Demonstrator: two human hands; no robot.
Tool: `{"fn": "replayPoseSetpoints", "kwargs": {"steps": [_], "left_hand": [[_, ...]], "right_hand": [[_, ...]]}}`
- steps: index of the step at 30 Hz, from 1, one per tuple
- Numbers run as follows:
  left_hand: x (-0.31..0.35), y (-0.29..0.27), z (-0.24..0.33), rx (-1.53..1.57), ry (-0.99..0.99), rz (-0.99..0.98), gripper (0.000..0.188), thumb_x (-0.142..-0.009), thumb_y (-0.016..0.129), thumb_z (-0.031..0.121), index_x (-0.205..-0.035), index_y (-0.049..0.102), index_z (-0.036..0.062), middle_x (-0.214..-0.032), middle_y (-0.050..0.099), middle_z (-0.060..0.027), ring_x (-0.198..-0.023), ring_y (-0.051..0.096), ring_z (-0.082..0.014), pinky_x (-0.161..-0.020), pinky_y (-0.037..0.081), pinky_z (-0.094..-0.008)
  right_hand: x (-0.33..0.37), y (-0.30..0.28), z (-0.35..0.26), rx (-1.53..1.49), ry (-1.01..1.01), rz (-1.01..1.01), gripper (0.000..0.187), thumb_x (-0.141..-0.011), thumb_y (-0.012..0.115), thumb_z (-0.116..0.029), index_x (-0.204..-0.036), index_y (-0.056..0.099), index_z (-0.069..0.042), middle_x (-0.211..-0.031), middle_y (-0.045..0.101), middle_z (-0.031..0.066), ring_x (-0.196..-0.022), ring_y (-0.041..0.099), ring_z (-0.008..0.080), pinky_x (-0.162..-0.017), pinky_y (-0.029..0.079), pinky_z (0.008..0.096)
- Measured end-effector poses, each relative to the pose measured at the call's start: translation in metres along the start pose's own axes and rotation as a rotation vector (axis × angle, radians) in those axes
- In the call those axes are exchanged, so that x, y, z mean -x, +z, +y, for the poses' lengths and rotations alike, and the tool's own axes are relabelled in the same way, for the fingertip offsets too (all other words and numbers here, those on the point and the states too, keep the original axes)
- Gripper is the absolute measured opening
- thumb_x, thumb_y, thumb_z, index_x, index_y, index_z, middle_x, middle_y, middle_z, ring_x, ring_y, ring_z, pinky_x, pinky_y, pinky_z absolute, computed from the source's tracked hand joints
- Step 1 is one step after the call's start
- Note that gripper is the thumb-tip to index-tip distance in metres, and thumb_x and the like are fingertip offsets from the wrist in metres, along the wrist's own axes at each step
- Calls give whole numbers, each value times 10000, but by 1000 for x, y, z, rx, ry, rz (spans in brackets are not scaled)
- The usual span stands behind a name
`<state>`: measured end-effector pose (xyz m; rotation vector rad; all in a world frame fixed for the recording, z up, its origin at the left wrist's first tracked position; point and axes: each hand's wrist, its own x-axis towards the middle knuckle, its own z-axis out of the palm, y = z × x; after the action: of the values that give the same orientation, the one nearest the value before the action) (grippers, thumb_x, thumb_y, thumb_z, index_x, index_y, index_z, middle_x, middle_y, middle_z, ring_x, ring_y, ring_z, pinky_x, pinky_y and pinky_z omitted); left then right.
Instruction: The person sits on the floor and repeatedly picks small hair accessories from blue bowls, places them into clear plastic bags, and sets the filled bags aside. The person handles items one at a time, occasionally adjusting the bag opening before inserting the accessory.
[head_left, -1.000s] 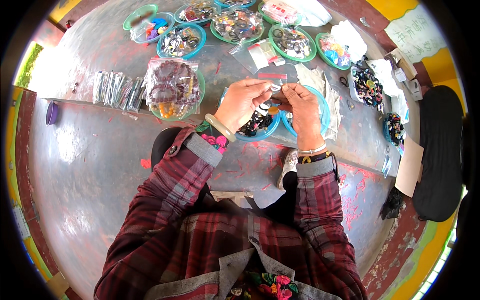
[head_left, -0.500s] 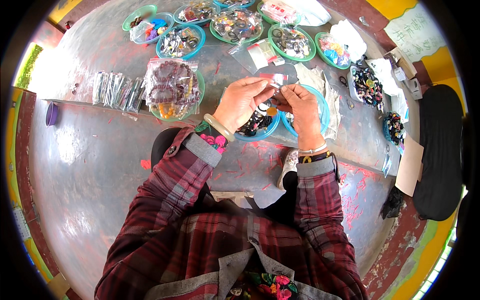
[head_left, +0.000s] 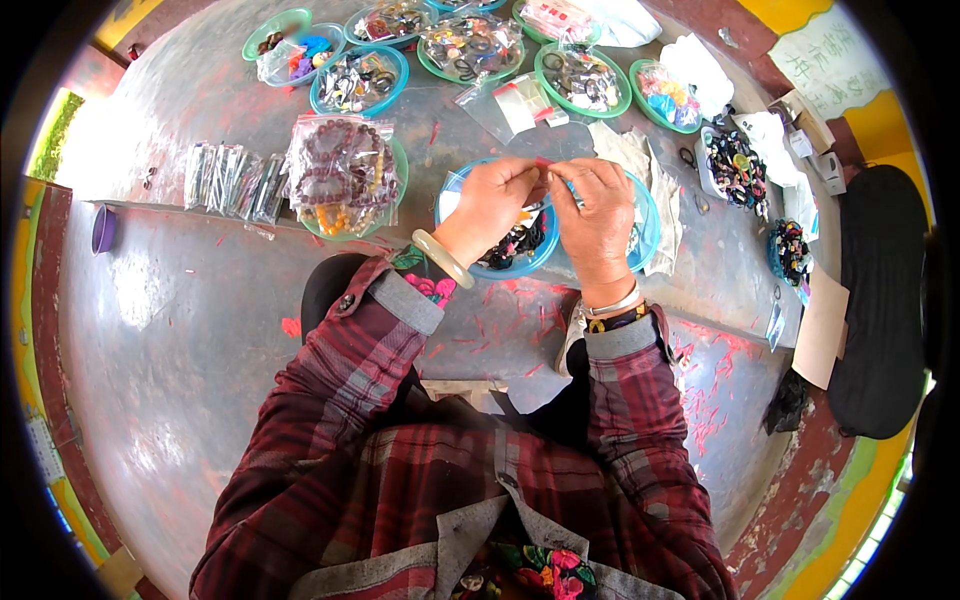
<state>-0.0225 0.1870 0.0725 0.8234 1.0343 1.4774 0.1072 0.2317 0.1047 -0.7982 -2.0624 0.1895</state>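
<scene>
My left hand (head_left: 492,208) and my right hand (head_left: 598,218) meet fingertip to fingertip above two blue basins. Both are closed in a pinch on a small clear plastic bag with a red edge (head_left: 543,161); the fingers hide nearly all of it now. Below my left hand, a blue basin (head_left: 545,258) holds dark small pieces, with some orange and white among them. Partly covered by my right hand is a second blue basin (head_left: 650,235), its contents mostly hidden. A grey-white cloth (head_left: 660,205) lies beside that basin.
Bagged beaded bracelets (head_left: 340,175) fill a green basin at left, beside a row of slim packets (head_left: 235,182). Several basins of bagged trinkets (head_left: 470,50) stand at the back. A white basket of dark accessories (head_left: 735,165) sits at right. A raised step edge (head_left: 720,315) crosses in front.
The red-edged bag showed above my fingertips; now little of it is visible. My right hand has turned over it, knuckles up, and moved slightly left. My left hand has shifted slightly.
</scene>
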Motion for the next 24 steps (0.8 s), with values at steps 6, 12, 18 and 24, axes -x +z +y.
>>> {"fn": "replayPoseSetpoints", "kwargs": {"steps": [6, 12, 18, 24], "left_hand": [[0, 1, -1, -184, 68, -28, 213, -904, 473, 41, -1051, 571, -77, -943, 621, -79, -871, 591, -122, -788, 495, -254], [0, -4, -6, -536, 183, -50, 195, -886, 480, 4, -1041, 569, -74, -951, 633, -87, -878, 591, -121, -779, 499, -258], [1, -4, -4, -796, 261, -50, 190, -852, 530, 40, -1022, 590, -20, -909, 646, -162, -825, 635, -193, -715, 487, -291], [2, -4, -6, -929, 378, -53, 163, -814, 520, 36, -950, 604, 5, -845, 610, -202, -763, 594, -344, -649, 461, -352]], "right_hand": [[2, 2, 1, 53, -10, -25, 111, -687, 661, -82, -797, 661, -95, -801, 609, 24, -778, 560, 226, -711, 397, 348], [2, 3, -1, 87, -31, -57, 110, -685, 650, -77, -794, 660, -88, -793, 605, 24, -785, 559, 227, -716, 395, 356], [3, 3, 1, 127, -72, -82, 86, -684, 645, -77, -770, 652, -82, -756, 586, 21, -774, 555, 225, -717, 395, 358], [3, 4, 0, 126, -77, -108, 36, -678, 631, -71, -711, 621, -78, -729, 578, 31, -760, 551, 235, -701, 393, 360]]}}
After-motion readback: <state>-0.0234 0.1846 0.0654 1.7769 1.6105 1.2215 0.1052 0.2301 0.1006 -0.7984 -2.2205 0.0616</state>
